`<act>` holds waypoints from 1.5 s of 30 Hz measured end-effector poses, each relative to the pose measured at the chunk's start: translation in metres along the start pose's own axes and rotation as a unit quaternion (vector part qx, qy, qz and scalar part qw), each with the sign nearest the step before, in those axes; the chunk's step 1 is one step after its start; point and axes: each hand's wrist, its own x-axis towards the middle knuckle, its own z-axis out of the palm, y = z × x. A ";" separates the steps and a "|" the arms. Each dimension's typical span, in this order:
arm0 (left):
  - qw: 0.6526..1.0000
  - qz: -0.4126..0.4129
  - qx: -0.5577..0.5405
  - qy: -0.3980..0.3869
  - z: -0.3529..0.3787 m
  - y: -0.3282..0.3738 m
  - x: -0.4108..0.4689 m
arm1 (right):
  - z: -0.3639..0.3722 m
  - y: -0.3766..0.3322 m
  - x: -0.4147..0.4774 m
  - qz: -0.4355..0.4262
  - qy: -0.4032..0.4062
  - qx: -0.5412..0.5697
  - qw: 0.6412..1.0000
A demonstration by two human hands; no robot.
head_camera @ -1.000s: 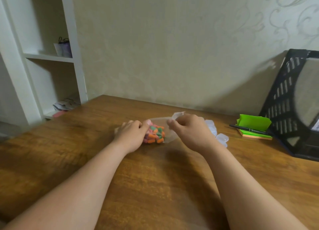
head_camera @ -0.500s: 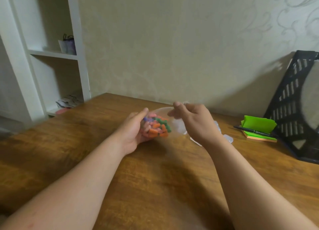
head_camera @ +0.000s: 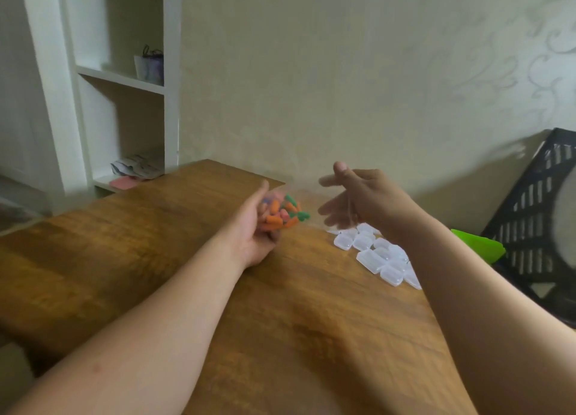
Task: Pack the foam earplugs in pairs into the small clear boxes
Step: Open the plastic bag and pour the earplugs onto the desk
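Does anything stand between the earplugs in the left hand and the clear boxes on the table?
Only the right hand, open and blurred, which hangs over the far end of the clear boxes, beside the earplugs that the left hand holds. Nothing else shows between them.

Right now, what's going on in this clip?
A person at a wooden table is getting set to pack earplugs. The left hand holds a bunch of coloured earplugs up off the table. The right hand, open and blurred, hovers above a pile of small clear boxes. No box visibly has earplugs in it yet.
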 end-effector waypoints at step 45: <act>0.853 0.276 0.430 -0.103 0.039 0.008 0.000 | 0.071 0.100 -0.021 0.048 0.131 0.094 0.986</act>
